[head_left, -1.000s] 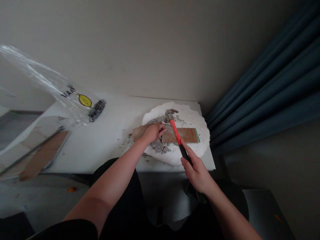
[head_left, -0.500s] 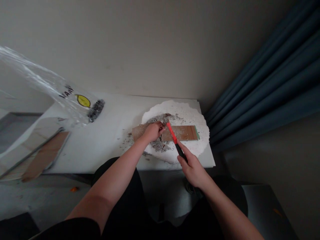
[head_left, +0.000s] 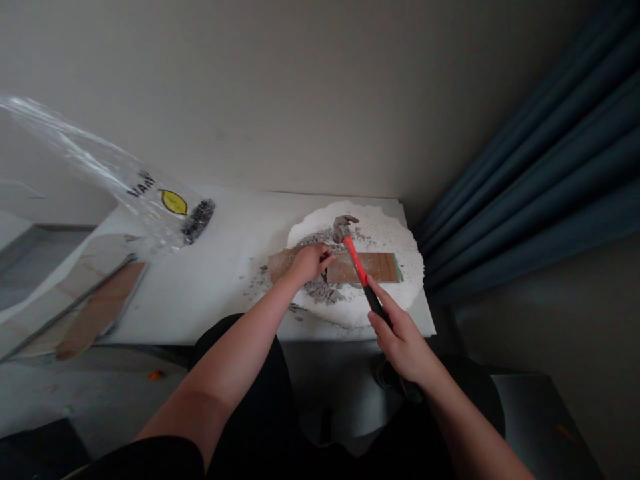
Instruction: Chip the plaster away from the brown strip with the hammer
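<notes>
My right hand [head_left: 400,337] is wrapped round the black grip of a claw hammer [head_left: 356,261] with a red shaft. The hammer's head is raised over the far side of a brown board [head_left: 380,267]. At the left part of that board, my left hand [head_left: 313,262] is closed in a pinch; whatever lies between its fingertips is too small to make out. Grey crumbled rubble [head_left: 323,291] is heaped around the left hand. Board and rubble lie on a rough-edged white sheet [head_left: 360,313].
The white table [head_left: 240,227] stands against a wall. On its left are a clear plastic bag [head_left: 150,200] with dark bits inside and another brown board [head_left: 103,307] near the front edge. A blue curtain [head_left: 540,160] hangs on the right.
My right hand has moved slightly right, and the hammer's head has lifted away from the left fingertips. My left hand stays at the same part of the board.
</notes>
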Available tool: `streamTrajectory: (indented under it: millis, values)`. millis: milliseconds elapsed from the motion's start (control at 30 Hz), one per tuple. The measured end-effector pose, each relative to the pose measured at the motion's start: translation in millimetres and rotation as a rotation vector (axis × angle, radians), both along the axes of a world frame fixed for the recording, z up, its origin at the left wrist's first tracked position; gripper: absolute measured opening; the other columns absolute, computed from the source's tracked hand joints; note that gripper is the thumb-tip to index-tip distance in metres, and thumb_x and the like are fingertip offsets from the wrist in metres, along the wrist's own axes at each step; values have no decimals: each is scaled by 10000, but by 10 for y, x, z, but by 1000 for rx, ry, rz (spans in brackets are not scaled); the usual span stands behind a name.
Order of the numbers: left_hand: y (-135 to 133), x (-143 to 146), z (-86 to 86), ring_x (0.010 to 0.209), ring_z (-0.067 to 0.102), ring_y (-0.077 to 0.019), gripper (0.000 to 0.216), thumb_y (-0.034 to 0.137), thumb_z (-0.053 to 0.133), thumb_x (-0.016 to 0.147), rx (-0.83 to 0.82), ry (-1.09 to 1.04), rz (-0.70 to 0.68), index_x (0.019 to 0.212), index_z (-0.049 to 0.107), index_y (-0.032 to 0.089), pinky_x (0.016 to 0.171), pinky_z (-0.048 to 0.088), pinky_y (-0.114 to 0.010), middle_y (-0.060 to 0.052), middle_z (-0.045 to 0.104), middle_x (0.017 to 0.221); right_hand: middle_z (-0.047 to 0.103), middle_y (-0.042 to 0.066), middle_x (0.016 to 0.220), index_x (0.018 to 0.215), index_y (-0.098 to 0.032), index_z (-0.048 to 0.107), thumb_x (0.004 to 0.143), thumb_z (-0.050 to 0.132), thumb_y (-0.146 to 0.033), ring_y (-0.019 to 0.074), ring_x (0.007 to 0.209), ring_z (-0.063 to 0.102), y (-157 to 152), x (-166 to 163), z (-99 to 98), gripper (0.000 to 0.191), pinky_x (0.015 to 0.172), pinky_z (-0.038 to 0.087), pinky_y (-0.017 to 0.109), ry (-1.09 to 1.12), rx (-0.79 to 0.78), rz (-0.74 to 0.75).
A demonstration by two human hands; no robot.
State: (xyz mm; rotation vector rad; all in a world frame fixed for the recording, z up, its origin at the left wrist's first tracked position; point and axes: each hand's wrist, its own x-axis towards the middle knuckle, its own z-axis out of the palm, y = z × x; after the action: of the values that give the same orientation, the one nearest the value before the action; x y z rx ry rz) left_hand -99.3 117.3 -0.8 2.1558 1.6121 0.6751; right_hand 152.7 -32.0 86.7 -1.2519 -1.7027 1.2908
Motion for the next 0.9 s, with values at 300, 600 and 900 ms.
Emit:
streamTrajectory:
  millis: [300, 600, 900]
  values:
    - [42, -15, -23, 783, 684, -230, 223, 372, 625, 924, -15, -58, 0, 886, 709, 169, 751, 500, -329, -105, 753, 883, 616, 78, 1440, 1619, -294, 331, 995, 500, -301, 293, 1422, 489, 20, -20, -101, 646, 1151, 418, 541, -56, 57, 64]
    - [43, -19, -24, 765, 665, -223, 227, 371, 642, 889, -28, -42, -25, 810, 703, 167, 741, 504, -329, -102, 731, 869, 495, 69, 1567, 1629, -294, 294, 1015, 475, -297, 262, 1480, 413, 33, -14, -148, 640, 1227, 301, 528, -82, 69, 76]
    - [81, -90, 53, 826, 650, -211, 196, 200, 473, 806, -54, -269, 165, 861, 659, 173, 790, 524, -328, -62, 718, 845, 477, 54, 1581, 1625, -293, 307, 1012, 474, -284, 246, 1472, 427, 55, 2, -193, 635, 1239, 287, 510, -79, 77, 80]
